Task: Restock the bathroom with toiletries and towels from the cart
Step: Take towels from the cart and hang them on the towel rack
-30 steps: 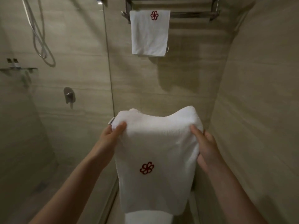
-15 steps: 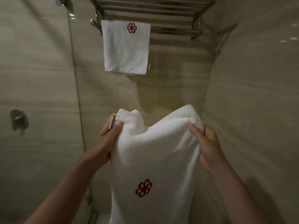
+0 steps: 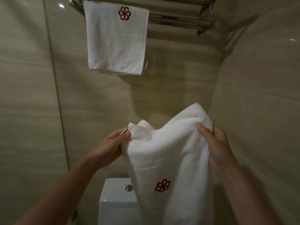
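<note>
I hold a folded white towel (image 3: 168, 153) with a red flower logo in front of me. My left hand (image 3: 112, 145) pinches its upper left corner, and my right hand (image 3: 215, 145) grips its upper right edge, which sits higher. The towel hangs down past the bottom of the view. Above, a smaller white towel (image 3: 116, 41) with the same logo hangs from the left part of a chrome wall rack (image 3: 183, 21). The right part of the rack's bar is bare.
A white toilet cistern (image 3: 116, 202) with a round flush button stands below, partly hidden by the held towel. A glass shower partition edge (image 3: 55, 88) runs down the left. Beige tiled walls close in at the back and right.
The view has shifted right and up, so the rack and hung towel appear larger and the shower fittings left the view. The towel's left corner has dropped relative to its right; the cistern now shows.
</note>
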Tool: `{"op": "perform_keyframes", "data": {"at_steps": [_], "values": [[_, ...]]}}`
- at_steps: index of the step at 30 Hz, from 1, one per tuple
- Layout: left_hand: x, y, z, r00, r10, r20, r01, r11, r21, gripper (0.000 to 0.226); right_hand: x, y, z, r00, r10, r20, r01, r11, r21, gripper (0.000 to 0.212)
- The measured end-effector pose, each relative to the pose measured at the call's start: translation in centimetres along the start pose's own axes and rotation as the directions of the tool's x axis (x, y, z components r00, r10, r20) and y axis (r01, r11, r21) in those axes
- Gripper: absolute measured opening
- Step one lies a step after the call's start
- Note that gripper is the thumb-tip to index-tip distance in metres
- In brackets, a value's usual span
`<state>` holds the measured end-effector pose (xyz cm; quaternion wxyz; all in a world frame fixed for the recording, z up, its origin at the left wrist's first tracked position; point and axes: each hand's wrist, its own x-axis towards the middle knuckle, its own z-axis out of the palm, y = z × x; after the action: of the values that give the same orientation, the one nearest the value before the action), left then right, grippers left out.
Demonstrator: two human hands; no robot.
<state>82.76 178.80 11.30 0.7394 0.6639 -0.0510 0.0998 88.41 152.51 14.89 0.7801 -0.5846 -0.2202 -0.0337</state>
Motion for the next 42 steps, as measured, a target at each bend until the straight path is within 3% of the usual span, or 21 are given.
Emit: {"op": "perform_keyframes", "data": {"at_steps": [3,5,8,11,13,19,23,28,34,38,42], "values": [[3.2,0.1,0.0,0.985,0.063,-0.162,-0.062,0.998,0.010,0.027,3.0,0.5,-1.2,1.000,-0.021,-0.002,0.021,1.000,0.002,0.028],[5.6,0.7,0.5,0.946,0.192,-0.260,-0.148,0.973,0.179,0.030,5.3,0.7,-2.1,0.999,-0.039,0.004,0.040,0.999,-0.015,0.027],[9.2,2.9,1.9,0.804,0.513,-0.300,-0.296,0.784,0.546,0.040,9.0,0.5,-3.2,0.996,-0.085,0.009,0.085,0.996,-0.013,0.024],[12.3,6.7,3.4,0.674,0.688,-0.269,-0.368,0.628,0.685,0.046,12.6,-0.2,-4.0,0.987,-0.157,0.019,0.158,0.986,-0.050,0.022],[14.3,9.2,3.8,0.632,0.731,-0.259,-0.367,0.576,0.730,0.045,15.0,-0.8,-4.3,0.982,-0.186,0.017,0.186,0.980,-0.067,0.019],[19.2,16.4,5.1,0.619,0.722,-0.308,-0.351,0.605,0.714,0.043,22.9,-4.9,-3.9,0.939,-0.339,-0.054,0.307,0.900,-0.309,0.011],[21.6,21.8,6.0,0.590,0.759,-0.275,-0.381,0.562,0.734,0.042,27.3,-10.0,-3.2,0.910,-0.414,-0.025,0.377,0.850,-0.367,0.015],[24.8,27.5,6.3,0.628,0.722,-0.291,-0.239,0.535,0.810,0.039,32.2,-14.9,-2.4,0.944,-0.329,0.028,0.317,0.880,-0.355,0.010],[28.1,32.2,6.2,0.708,0.589,-0.389,-0.164,0.674,0.721,0.020,37.0,-17.8,-0.4,0.983,-0.180,0.036,0.184,0.949,-0.258,0.015],[30.5,34.4,6.1,0.666,0.584,-0.464,-0.166,0.722,0.671,0.025,39.1,-19.7,0.9,0.986,-0.166,-0.004,0.159,0.950,-0.268,0.022],[32.8,36.4,6.3,0.622,0.626,-0.471,-0.093,0.656,0.749,0.021,40.7,-21.4,2.1,0.978,-0.195,-0.081,0.175,0.963,-0.206,0.016]]}}
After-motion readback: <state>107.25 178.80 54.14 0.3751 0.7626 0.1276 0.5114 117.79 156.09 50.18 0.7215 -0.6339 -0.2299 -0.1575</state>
